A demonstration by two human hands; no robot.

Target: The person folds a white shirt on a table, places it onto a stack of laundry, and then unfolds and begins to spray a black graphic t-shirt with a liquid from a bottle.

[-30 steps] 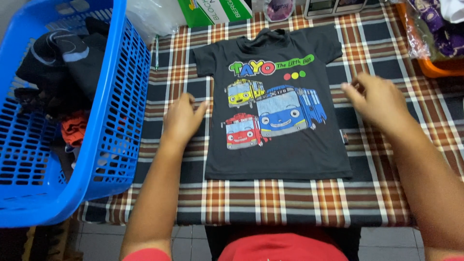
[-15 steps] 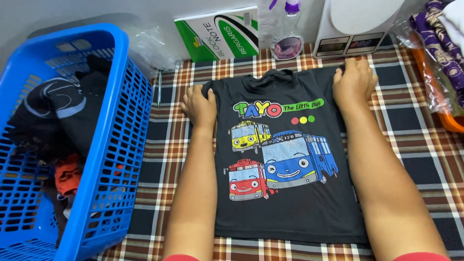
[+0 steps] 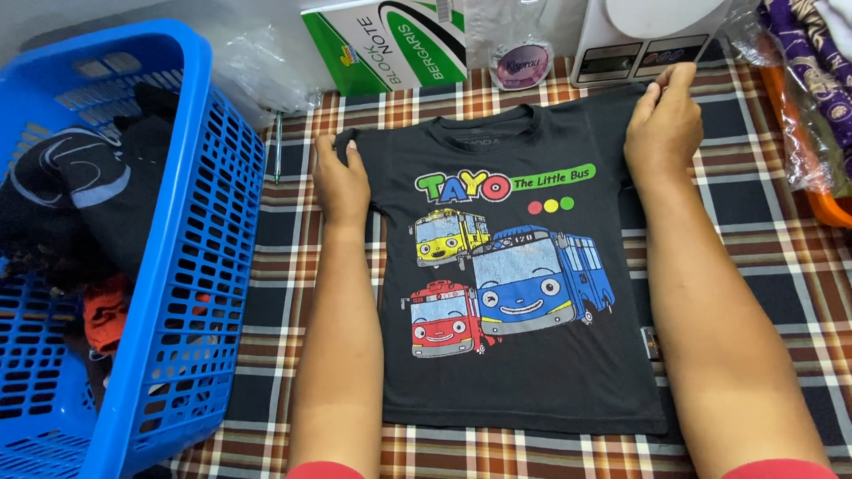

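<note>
A dark grey child's T-shirt (image 3: 524, 372) with a print of yellow, red and blue cartoon buses lies flat, front up, on a brown plaid cloth (image 3: 284, 293). My left hand (image 3: 341, 183) rests on the shirt's left sleeve, fingers curled over the sleeve's edge. At the upper right my right hand (image 3: 662, 129) pinches the right sleeve by its top edge. Both forearms lie along the shirt's sides and cover parts of its edges.
A blue plastic laundry basket (image 3: 200, 266) with dark clothes and a red item stands at the left. At the back are a green-and-white notepad (image 3: 390, 44), a clear plastic bag (image 3: 257, 71) and a white device (image 3: 648, 35). Wrapped purple fabric (image 3: 812, 80) sits at the right edge.
Both hands have moved from the shirt's sides up to its sleeves and taken hold of them. The view has come closer to the shirt.
</note>
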